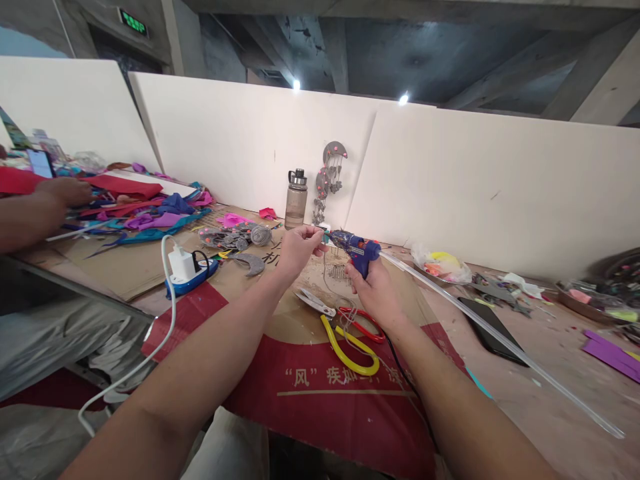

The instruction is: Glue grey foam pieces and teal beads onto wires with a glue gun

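My right hand (pixel 375 287) is wrapped round the handle of a blue glue gun (pixel 357 250), with a long clear glue stick (pixel 475 317) running out of its back. At the gun's nozzle, my left hand (pixel 303 247) pinches a small teal piece (pixel 325 237). A thin grey cord (pixel 326 270) hangs down from there. Below the hands lie scissors with yellow and red handles (pixel 350 357) on a red and brown cardboard sheet (pixel 320 413). Left of them rest a grey felt crescent (pixel 250 264) and a ball of grey yarn (pixel 261 235).
A bottle (pixel 297 200) and a grey hanging ornament (pixel 334 157) stand by the white board. A blue power strip (pixel 193 280) with a white cable is at left, a black phone (pixel 493 330) at right. Another person's hand (pixel 73 191) is near coloured cloth scraps.
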`<state>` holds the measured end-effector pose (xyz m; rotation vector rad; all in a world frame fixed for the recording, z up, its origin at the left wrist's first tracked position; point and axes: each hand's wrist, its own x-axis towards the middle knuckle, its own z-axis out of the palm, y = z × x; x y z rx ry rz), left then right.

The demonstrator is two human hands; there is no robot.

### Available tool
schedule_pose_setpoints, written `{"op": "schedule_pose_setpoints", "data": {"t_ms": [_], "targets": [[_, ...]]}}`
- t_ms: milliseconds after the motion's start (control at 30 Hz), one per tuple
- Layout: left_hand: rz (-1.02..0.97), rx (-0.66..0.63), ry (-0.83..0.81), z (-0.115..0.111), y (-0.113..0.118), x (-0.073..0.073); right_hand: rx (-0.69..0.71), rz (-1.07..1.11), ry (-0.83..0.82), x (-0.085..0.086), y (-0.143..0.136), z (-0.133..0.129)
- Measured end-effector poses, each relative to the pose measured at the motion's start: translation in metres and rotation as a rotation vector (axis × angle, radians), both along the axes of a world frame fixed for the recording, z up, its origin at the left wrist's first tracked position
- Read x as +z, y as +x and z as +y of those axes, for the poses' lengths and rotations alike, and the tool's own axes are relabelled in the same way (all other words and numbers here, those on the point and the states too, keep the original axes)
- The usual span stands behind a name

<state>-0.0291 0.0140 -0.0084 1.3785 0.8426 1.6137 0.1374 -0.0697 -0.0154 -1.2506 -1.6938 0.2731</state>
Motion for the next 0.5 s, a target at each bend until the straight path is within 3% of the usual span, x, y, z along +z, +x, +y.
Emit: {"op": "schedule_pose_setpoints", "data": {"t_ms": [500], "targets": [[0.0,0.001,-0.005,-0.0019,0.0,0.0012,-0.018,-0.025,-0.02,0.0006,0.0,-0.0009]]}}
